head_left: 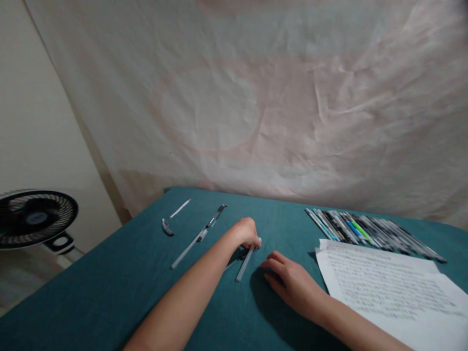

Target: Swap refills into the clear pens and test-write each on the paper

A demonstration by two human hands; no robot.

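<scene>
Written sheets (387, 287): at right, on the teal cloth (226, 319). My right hand (290, 284): thumb and curled fingers apart, beside the sheets. Clear tube (244, 265): slanting on the cloth, mid-table. My left hand (246, 233): fingertips pinching the tube's far end. Clear-and-black pen parts (199, 237): left of that hand, in line. Pens (343, 228): one row, beyond the sheets. Pale hanging sheet (256, 107): behind all.
</scene>
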